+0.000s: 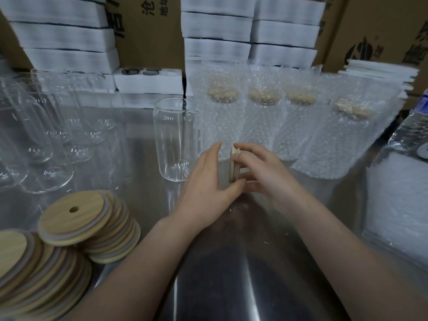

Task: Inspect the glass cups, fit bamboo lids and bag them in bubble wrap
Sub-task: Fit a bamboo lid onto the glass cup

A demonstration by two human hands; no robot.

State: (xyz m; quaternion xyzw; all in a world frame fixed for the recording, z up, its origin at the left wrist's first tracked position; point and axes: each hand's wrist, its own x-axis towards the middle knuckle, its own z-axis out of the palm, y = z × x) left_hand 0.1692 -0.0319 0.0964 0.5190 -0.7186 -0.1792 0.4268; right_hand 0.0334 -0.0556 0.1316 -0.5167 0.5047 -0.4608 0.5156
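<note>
Now we have a bamboo lid point(233, 164) turned on edge between our two hands, just above the steel counter point(231, 274) and in front of the row of bagged cups point(266, 117). Our left hand point(208, 184) lies flat against the lid's outer face, fingers fairly straight and thumb under the rim, which looks like pressing rather than gripping. Our right hand point(266, 172) curls its fingers round from the other side, gripping what we take to be the held cup point(251, 179), tipped sideways. The glass itself is mostly hidden by the fingers. Holding it sideways probably lets one palm push the lid home while the other braces the glass.

One bare glass cup point(174, 140) stands upright just left of our hands, likely next in line. More empty cups point(46, 135) wait further left. The loose lids point(90, 218) are fanned in stacks at the near left, within easy reach, and a pile of bubble wrap bags point(398, 205) sits on the right, where finished cups go.
</note>
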